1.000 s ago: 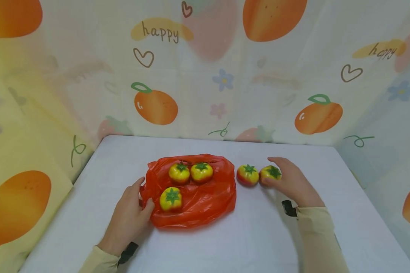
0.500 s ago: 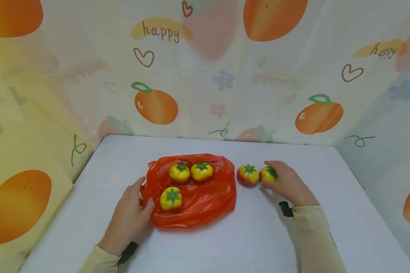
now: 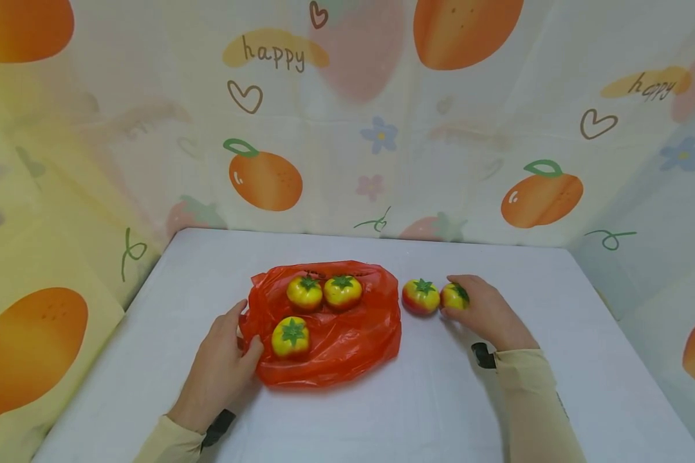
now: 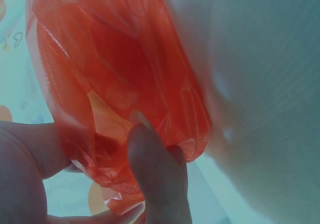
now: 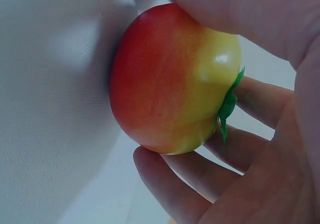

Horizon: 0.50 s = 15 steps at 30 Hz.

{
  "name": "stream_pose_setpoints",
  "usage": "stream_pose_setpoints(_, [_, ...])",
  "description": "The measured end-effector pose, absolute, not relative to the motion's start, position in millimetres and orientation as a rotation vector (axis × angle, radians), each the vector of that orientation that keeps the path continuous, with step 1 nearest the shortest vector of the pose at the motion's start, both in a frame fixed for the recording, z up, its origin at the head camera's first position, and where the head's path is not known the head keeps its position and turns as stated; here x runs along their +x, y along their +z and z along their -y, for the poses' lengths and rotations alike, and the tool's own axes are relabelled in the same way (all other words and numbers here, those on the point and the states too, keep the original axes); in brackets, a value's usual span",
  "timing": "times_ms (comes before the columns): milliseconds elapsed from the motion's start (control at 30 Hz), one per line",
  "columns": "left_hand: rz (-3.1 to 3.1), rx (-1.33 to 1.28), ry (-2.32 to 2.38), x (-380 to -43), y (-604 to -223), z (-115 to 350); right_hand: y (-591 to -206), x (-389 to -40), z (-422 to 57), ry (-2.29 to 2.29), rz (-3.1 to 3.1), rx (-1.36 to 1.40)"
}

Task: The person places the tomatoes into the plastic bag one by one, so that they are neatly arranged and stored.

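My left hand (image 3: 217,366) grips the left edge of a red plastic bag (image 3: 353,341). In the left wrist view the thumb (image 4: 155,174) lies over the crumpled film, with other fingers behind it. Three red-and-yellow toy tomatoes with green star-shaped tops rest on the bag: two at the back (image 3: 304,294) and one nearer the front left (image 3: 290,341). Right of the bag, my right hand (image 3: 491,314) holds another toy tomato (image 5: 170,83), thumb on one side and fingers curled round the other. Its red underside is right at the tabletop. One more toy tomato (image 3: 421,299) stands between that hand and the bag.
A white cloth-covered table (image 3: 434,411) lies under everything. Behind it and along both sides hangs a fruit-printed curtain (image 3: 347,161), close to the table's edges. Black straps (image 3: 483,355) show at both wrists.
My right hand has moved slightly left and closed its fingers round the rightmost toy tomato, covering more of it. The left hand and the bag have stayed in place.
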<state>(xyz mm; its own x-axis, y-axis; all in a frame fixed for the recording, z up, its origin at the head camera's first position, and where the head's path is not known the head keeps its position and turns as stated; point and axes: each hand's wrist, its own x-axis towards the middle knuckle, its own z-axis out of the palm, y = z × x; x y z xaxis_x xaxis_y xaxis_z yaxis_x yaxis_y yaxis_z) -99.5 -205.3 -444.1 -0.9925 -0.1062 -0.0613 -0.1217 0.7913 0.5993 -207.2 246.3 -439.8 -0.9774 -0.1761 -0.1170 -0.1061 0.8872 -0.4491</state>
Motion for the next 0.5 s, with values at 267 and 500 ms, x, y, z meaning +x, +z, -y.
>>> stream_pose_setpoints(267, [-2.985,-0.152,0.981,-99.3,-444.3,205.8,-438.0,-206.5,-247.5,-0.667,-2.898,-0.184])
stream_pose_setpoints(500, [-3.002,-0.133,0.977,-98.7,-444.9,206.5,-436.0,-206.4,-253.2,-0.671,-2.916,-0.192])
